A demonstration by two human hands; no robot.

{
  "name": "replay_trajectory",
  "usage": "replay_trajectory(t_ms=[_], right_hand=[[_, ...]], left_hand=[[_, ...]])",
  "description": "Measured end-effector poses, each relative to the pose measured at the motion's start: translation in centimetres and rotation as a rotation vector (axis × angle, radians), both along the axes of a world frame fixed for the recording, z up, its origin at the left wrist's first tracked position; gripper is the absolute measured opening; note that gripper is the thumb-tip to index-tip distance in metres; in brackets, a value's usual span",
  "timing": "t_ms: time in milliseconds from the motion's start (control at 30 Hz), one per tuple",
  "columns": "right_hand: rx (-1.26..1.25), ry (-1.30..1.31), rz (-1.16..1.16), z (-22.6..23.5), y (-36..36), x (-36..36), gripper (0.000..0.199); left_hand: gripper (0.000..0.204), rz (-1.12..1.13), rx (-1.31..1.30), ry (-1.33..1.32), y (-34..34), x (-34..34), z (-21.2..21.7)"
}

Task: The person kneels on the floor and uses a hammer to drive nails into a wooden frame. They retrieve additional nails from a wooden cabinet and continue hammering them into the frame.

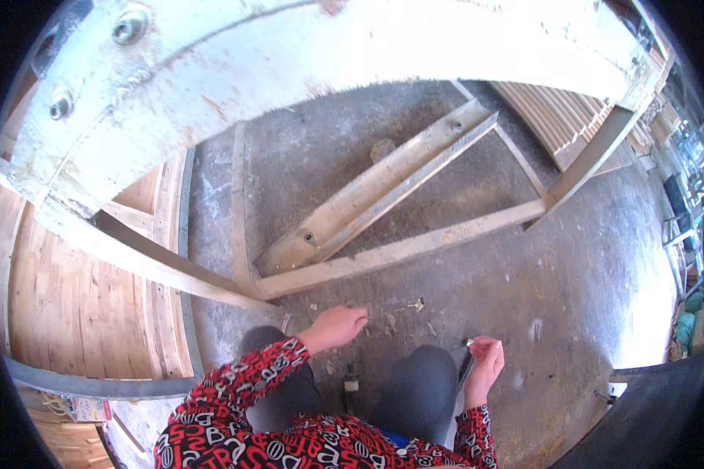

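Where a dark tool (465,367) stands lengthwise beside the right knee (419,383), just left of the right hand (486,363), that hand is nearer; its fingers are curled, grip unconfirmed. Left hand (336,328): fingers bunched, contents undeterminable.

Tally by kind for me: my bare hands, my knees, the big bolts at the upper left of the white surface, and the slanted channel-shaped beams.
Bare hands: 2 (left hand, right hand)
Knees: 2 (left knee, right knee)
Big bolts: 2 (upper bolt, lower bolt)
Slanted channel-shaped beam: 1
Total: 7
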State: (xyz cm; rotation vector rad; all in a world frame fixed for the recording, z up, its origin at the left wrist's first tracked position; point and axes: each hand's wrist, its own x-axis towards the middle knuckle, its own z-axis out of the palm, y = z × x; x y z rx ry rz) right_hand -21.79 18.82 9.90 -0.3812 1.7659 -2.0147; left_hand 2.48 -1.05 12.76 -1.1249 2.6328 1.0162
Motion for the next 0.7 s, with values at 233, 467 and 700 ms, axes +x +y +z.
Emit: replay_trajectory(t_ms=[233,467,700], right_hand=[[-0.085,0.099,0.292,4.9,-6.3,5.3,0.019],[0.061,-0.257,0.301,6.1,-4.9,6.3,0.008],[0.219,-0.805,0.222,10.3,-1.7,6.9,0.036]], left_hand=[[0.025,0.175,0.025,0.277,-0.9,-0.6,-0.2],[0.024,0.261,0.102,0.240,-0.3,1.6,0.7],[0.025,0.354,0.203,0.068,5.2,7.0,8.6]])
